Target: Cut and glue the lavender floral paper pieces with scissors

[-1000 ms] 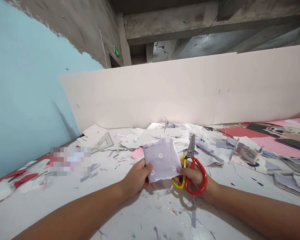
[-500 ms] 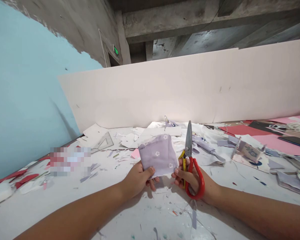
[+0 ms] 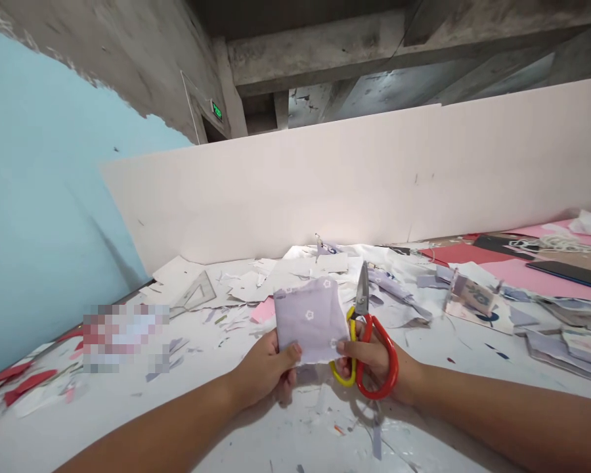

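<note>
two hands lift a small square of lilac floral cotton above the scrap-strewn table. the left hand pinches one edge; the right hand grips closed red-and-yellow scissors and pinches the other. the cloth looks light and limp, best held by its edges.

1. The square of lilac cloth between my fingers looks like soft, matt woven cotton, printed with small white flowers, its edges slightly frayed.
2. The scissors have smooth, bare steel blades with a dull sheen.
3. Their handles are glossy plastic, one red and one yellow.
4. The set square near the table's back edge is clear, smooth plastic.
5. The pink card towards the right edge is matt paper.
6. The beam overhead is rough, stained concrete.
</note>
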`<state>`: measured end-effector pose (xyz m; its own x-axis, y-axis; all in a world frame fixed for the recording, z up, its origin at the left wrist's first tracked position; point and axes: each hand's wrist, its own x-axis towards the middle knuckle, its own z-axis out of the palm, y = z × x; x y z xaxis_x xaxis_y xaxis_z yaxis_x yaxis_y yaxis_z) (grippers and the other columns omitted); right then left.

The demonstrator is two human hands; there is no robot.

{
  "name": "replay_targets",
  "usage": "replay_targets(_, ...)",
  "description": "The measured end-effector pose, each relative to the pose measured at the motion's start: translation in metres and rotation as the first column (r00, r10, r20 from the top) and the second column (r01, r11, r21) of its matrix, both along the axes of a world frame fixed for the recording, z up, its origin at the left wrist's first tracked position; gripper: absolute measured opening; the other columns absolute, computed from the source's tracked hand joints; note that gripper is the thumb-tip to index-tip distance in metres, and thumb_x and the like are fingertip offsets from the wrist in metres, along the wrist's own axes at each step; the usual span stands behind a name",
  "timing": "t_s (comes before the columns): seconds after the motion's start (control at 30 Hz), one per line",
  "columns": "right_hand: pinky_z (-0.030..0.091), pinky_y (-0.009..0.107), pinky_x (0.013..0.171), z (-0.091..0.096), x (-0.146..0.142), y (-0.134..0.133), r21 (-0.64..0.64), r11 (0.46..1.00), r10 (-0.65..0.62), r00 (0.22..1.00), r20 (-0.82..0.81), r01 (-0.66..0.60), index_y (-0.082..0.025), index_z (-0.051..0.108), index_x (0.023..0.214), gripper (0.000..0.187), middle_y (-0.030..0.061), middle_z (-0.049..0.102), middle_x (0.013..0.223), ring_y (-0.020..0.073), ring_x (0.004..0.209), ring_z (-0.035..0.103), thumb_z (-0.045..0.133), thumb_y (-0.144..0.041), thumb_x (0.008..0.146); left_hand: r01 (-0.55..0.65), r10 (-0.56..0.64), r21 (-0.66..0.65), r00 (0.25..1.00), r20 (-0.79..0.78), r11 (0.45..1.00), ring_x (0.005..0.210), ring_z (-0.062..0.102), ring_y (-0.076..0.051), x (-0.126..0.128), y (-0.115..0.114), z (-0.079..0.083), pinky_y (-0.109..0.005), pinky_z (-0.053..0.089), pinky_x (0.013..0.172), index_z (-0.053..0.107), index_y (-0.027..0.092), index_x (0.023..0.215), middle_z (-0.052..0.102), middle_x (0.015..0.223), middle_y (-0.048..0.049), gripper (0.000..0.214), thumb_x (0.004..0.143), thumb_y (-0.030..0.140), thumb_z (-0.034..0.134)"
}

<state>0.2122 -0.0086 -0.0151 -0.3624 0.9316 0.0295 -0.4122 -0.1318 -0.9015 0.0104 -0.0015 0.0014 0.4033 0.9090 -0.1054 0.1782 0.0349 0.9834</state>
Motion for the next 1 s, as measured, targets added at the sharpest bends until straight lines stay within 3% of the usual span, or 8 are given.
replay_targets(0.13, 0.038, 0.024, 0.048, 0.005, 0.0, -0.006, -0.011, 0.997, -0.079, 0.987, 0.139, 0.081, -0.015, 0.052, 0.06, 0.025, -0.0011, 0.054, 0.05, 0.0097, 0.045, 0.049, 0.07, -0.032, 0.063, -0.047, 0.036, 0.118, 0.995, 0.094, 0.992, 0.052, 0.054, -0.008, 0.003, 0.003, 0.004, -0.02, 0.036, 0.047, 0.036, 0.019, 0.11, 0.058, 0.069, 0.0009, 0.054, 0.068, 0.038, 0.064)
replay_targets(0.3, 0.037, 0.026, 0.047, 0.005, 0.004, -0.007, 0.197, 0.98, -0.086, 0.936, 0.342, 0.018, -0.014, 0.051, 0.048, 0.034, 0.001, 0.052, 0.045, 0.0114, 0.044, 0.049, 0.061, -0.038, 0.07, -0.016, 0.007, 0.047, 0.985, 0.171, 0.999, 0.052, 0.055, -0.011, 0.002, 0.01, -0.004, -0.024, 0.037, 0.052, 0.048, 0.014, 0.087, 0.058, 0.064, -0.0035, 0.026, 0.077, 0.037, 0.051)
replay_targets(0.5, 0.033, 0.022, 0.043, 0.005, 0.007, -0.01, 0.281, 0.957, -0.04, 0.919, 0.393, -0.079, -0.016, 0.05, 0.06, 0.028, -0.0029, 0.049, 0.047, 0.009, 0.043, 0.044, 0.068, -0.036, 0.063, 0.053, -0.055, 0.019, 0.984, 0.169, 0.998, 0.058, 0.056, -0.014, 0.003, -0.001, -0.003, -0.028, 0.042, 0.059, 0.057, 0.011, 0.076, 0.06, 0.063, -0.0062, 0.025, 0.069, 0.035, 0.061)
replay_targets(0.63, 0.033, 0.022, 0.044, 0.004, 0.007, -0.012, 0.324, 0.943, -0.073, 0.905, 0.42, -0.074, -0.015, 0.05, 0.06, 0.027, -0.0026, 0.048, 0.047, 0.0088, 0.044, 0.043, 0.066, -0.036, 0.066, 0.091, -0.092, 0.016, 0.984, 0.151, 0.996, 0.05, 0.052, -0.013, 0.008, -0.01, 0.001, -0.03, 0.044, 0.052, 0.057, 0.01, 0.07, 0.056, 0.063, -0.0057, 0.032, 0.069, 0.041, 0.06)
replay_targets(0.83, 0.038, 0.023, 0.048, -0.001, 0.001, -0.01, 0.251, 0.965, -0.171, 0.91, 0.378, 0.076, -0.014, 0.051, 0.064, 0.026, 0.0005, 0.055, 0.055, 0.0106, 0.049, 0.05, 0.063, -0.037, 0.069, -0.064, 0.052, 0.089, 0.99, 0.13, 0.994, 0.048, 0.049, -0.01, 0.008, -0.006, -0.001, -0.025, 0.042, 0.049, 0.053, 0.012, 0.069, 0.053, 0.058, -0.0018, 0.029, 0.072, 0.041, 0.056)
replay_targets(1.0, 0.04, 0.024, 0.048, 0.001, -0.004, -0.01, 0.156, 0.979, -0.174, 0.936, 0.304, 0.131, -0.016, 0.051, 0.07, 0.025, 0.0005, 0.058, 0.056, 0.0116, 0.048, 0.052, 0.065, -0.037, 0.068, -0.091, 0.073, 0.083, 0.977, 0.201, 0.992, 0.051, 0.051, -0.011, 0.007, -0.005, -0.001, -0.025, 0.042, 0.052, 0.053, 0.014, 0.082, 0.057, 0.059, -0.0011, 0.016, 0.069, 0.022, 0.058)
